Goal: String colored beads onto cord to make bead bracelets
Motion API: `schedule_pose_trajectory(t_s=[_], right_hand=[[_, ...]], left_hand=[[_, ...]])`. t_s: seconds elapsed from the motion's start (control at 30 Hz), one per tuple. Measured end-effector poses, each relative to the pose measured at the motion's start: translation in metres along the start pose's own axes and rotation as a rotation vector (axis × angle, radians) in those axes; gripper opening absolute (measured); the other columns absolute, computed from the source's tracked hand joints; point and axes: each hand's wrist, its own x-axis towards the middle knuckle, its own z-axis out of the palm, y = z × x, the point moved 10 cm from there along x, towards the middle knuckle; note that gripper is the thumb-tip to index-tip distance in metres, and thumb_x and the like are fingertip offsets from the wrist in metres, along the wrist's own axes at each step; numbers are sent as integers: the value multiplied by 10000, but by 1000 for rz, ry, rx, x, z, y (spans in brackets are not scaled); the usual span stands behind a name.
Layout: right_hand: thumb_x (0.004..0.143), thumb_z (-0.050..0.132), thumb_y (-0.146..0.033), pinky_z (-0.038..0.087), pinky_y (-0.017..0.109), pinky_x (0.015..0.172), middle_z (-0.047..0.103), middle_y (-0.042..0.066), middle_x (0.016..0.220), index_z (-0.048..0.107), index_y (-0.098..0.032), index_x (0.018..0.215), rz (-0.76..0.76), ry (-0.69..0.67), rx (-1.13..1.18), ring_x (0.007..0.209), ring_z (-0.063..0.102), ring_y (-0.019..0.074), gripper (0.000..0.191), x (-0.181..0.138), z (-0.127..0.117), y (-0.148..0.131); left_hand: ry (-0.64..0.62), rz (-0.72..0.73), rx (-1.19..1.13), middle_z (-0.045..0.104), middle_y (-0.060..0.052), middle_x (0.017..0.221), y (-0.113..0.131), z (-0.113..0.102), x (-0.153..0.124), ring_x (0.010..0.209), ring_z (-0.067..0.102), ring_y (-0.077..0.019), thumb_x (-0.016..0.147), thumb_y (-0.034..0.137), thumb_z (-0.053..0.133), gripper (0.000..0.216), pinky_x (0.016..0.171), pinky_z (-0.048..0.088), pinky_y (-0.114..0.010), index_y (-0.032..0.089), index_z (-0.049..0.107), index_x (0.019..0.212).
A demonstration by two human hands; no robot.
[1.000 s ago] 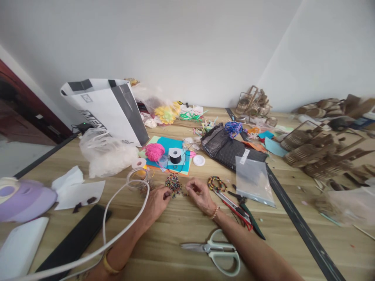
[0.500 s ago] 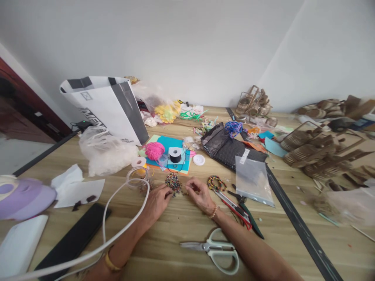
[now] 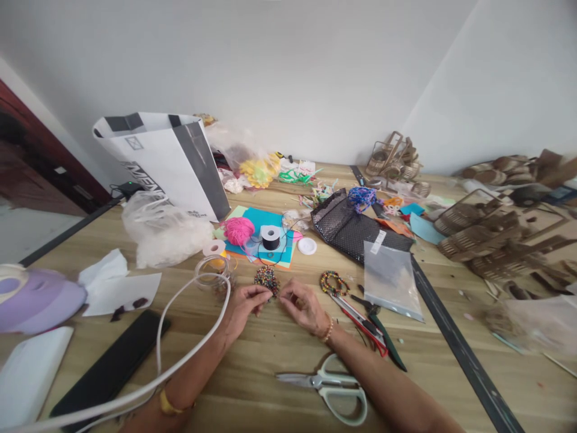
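Note:
A small heap of mixed-colour beads (image 3: 266, 278) lies on the wooden table in front of me. My left hand (image 3: 246, 305) is at its lower left, thumb and forefinger pinched together beside the beads. On the right, my right hand (image 3: 305, 305) also has thumb and fingertips closed together, just apart from the left fingertips. Anything in either pinch is too small to make out. Behind the heap stands a spool of black cord (image 3: 270, 238), a loose end curling from it. A coiled bead string (image 3: 334, 283) rests right of my right hand.
Pale-handled scissors (image 3: 329, 385) lie near my right forearm, with a red utility knife (image 3: 360, 322) and green-handled pliers (image 3: 385, 337) beyond. A white cable (image 3: 193, 355) loops over my left forearm. Pink yarn (image 3: 238, 231) and a clear zip bag (image 3: 391, 279) lie farther back.
My left hand has turned and its pinched fingertips have come right, over the edge of the bead heap. My right hand has shifted slightly left and down, bringing the fingertips of both hands closer.

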Motion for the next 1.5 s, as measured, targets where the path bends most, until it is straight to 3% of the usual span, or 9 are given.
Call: schedule_pose_trajectory(t_s=[0.17,1.5], right_hand=[[882,482,-220,421,256,615,572,36,713,561,-180,795,-72,-16,-44,658,513,143,125,-1,4,-5],[874,477,-215,394,243,579,559,27,702,559,-181,802,-56,-45,-55,621,497,133,114,-1,8,-2]], left_hand=[[-5,-58,-67,516,38,516,-6,2,0,441,403,-60,522,369,775,306,422,279,-202,118,659,654],[-22,-14,8,518,41,505,0,6,-2,455,429,-71,566,350,747,266,447,308,-209,117,659,662]])
